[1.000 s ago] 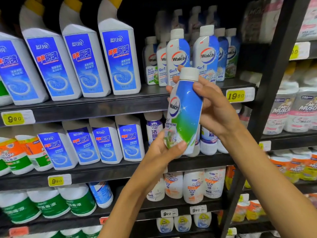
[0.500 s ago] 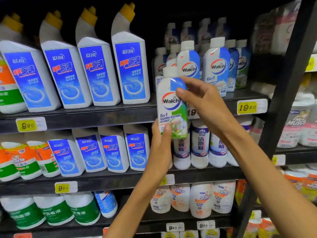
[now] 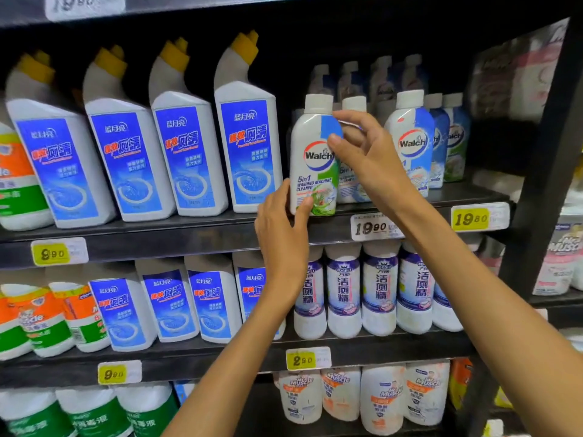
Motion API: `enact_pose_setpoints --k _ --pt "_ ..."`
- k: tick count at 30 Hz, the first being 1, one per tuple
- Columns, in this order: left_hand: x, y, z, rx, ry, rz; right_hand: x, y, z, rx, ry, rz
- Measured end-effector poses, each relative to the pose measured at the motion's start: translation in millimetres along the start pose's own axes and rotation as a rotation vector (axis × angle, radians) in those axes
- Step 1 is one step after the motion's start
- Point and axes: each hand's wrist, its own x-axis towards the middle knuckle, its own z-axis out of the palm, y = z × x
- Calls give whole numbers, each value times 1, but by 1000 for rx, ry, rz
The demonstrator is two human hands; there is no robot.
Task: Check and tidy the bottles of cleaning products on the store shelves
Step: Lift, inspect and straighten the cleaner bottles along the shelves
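The washing machine cleaner bottle [image 3: 312, 159] stands upright at the front edge of the upper shelf [image 3: 189, 238], its white cap on and its label facing out. The left hand [image 3: 280, 228] holds it low down, thumb across the bottom of the label and fingers behind, so that grip is closed on the bottle. The right hand [image 3: 366, 156] touches it near the shoulder with the thumb tip on the label, the other fingers loosely curled above and not wrapped round anything (an open grip, as far as shows). Just to the right and behind stand more bottles of the same cleaner [image 3: 413, 140], partly hidden by the right hand. To the left is a row of blue-labelled toilet cleaner bottles [image 3: 179, 156] with yellow caps. Yellow price tags [image 3: 470, 218] sit on the shelf edge. On the shelf below, purple-labelled white bottles [image 3: 378, 288] stand in a row.
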Motion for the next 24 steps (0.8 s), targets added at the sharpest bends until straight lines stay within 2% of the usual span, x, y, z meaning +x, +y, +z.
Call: enact_pose_setpoints --k 4,7,10,17,21,24 --pt "4 -3 2 270 28 6 3 6 1 -146 12 -87" --pt "5 -2 1 301 26 93 3 10 1 -346 78 -197" --pt "5 1 2 260 54 78 5 14 0 -549 110 -272" --pt "14 3 8 262 77 133 10 19 -8 -902 61 -257" --pt "13 2 13 373 47 181 14 21 -8 -962 98 -241" --pt "16 4 13 384 18 152 15 23 -6 -984 105 -237"
